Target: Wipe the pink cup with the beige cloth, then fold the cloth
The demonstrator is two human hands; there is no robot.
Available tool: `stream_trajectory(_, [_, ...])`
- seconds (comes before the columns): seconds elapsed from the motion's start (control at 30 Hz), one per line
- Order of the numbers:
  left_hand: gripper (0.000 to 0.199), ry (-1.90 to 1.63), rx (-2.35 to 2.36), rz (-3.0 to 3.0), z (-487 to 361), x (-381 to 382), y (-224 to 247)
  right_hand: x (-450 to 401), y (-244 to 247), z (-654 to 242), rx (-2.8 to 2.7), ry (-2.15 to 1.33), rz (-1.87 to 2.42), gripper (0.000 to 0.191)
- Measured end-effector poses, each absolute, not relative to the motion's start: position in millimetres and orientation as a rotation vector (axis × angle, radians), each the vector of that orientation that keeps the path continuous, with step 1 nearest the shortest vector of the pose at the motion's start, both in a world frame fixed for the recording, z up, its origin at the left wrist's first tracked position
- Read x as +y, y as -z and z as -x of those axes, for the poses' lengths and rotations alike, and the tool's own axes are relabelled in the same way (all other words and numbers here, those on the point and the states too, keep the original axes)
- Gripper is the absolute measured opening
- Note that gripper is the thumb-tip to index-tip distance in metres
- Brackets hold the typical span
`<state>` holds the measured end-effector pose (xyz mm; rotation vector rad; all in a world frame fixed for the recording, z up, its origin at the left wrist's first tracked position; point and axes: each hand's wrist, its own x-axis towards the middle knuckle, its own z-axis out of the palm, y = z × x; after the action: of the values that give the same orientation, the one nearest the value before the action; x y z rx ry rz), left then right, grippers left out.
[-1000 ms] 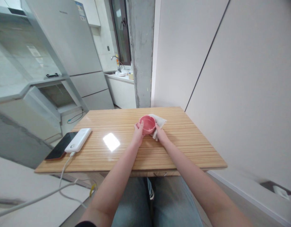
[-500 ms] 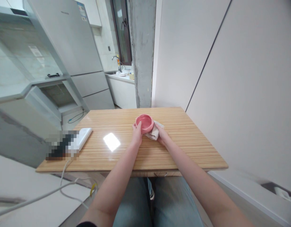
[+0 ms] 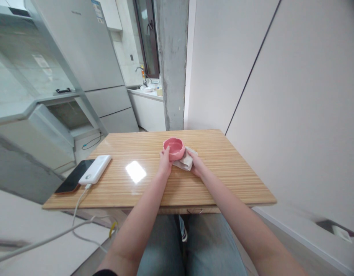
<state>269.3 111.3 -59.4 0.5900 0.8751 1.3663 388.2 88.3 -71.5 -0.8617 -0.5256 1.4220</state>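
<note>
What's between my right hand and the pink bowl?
A pale, bunched cloth. The head view shows it held in the right hand, up against the right side of the pink bowl.

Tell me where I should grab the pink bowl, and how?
Probably by the left wall of the pink bowl, coming from the left, thumb over the rim, as the left hand does. Its open top leaves room for a thumb, while the cloth and right hand crowd its right side.
</note>
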Motion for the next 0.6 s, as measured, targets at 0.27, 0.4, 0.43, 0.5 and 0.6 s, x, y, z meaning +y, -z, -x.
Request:
stream_trajectory(0.27, [0.049,-1.029,0.758,-0.726,-274.0,100.3,59.4,93.5,67.3,-403.2,-0.345,-1.424,0.798,0.020])
stream_trajectory(0.4, [0.045,-1.185,0.759,-0.715,-273.4,104.1,60.3,91.8,71.1,-396.4,-0.407,-1.517,0.799,0.017])
stream_trajectory(0.43, [0.046,-1.236,0.763,-0.708,-273.0,105.4,61.0,92.1,72.8,-394.4,-0.430,-1.534,0.798,0.015])
stream_trajectory(0.5, [0.049,-1.284,0.804,-0.695,-272.0,107.2,62.3,94.3,76.5,-392.6,-0.468,-1.511,0.787,0.014])
stream_trajectory(0.6, [0.053,-1.209,0.914,-0.674,-271.3,106.9,63.6,99.8,81.3,-396.3,-0.463,-1.399,0.781,0.013])
